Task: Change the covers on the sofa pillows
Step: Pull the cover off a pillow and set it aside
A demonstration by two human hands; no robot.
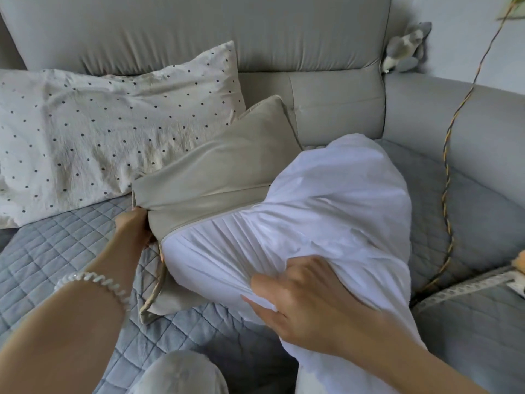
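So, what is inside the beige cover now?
One end of the white pillow is inside the beige cover; the rest sticks out. How deep it goes is hidden.

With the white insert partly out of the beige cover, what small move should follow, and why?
Probably the right hand pulls the white insert further out while the left hand holds the beige cover back: the insert's far part is still inside.
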